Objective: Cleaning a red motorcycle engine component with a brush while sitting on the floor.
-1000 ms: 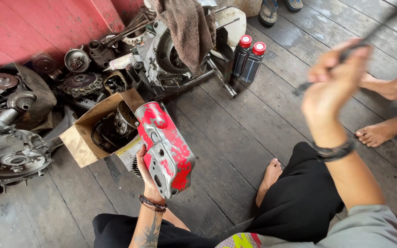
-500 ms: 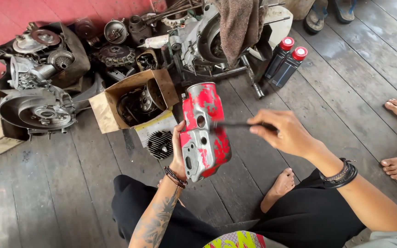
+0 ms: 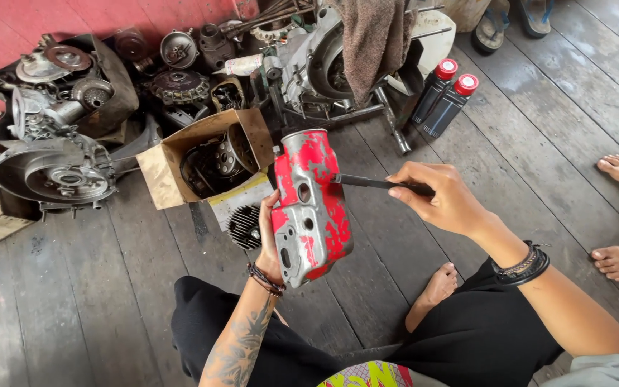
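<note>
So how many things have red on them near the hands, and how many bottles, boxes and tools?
Red-and-silver metal cover, held by the left hand: 1
Black bottles with red caps: 2
Cardboard box of engine parts: 1
Thin dark tool in the right hand: 1
Total: 5

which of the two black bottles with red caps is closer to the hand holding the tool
The right-hand bottle, the one lower in the view. It stands nearer the right hand than its twin, which sits beside it, further up toward the engine.
</note>
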